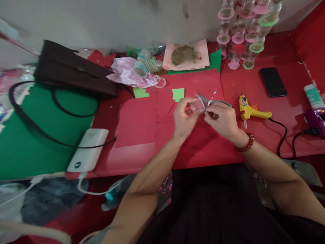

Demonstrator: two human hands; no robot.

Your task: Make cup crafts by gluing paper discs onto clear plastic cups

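My left hand (185, 117) is closed round a small clear plastic cup (196, 106), which lies tilted with its rim toward the right. At that rim the fingertips of my right hand (222, 118) are pinched together; whatever they hold is too small to make out. Behind both hands, a pair of scissors (202, 96) rests on the red paper (190, 79), its blades partly spread and its handles partly hidden by my right hand. Small white scraps (210, 101) lie by the blades. A light green paper square (178, 94) is just beyond my left hand.
A yellow glue gun (250, 110) and a black phone (273, 81) lie to the right. Stacked clear cups (238, 39) stand at the back right. Pink paper (170, 56) bears a brown heap. Leftward are nested cups (146, 62), a dark bag (73, 69) and a white power bank (90, 149).
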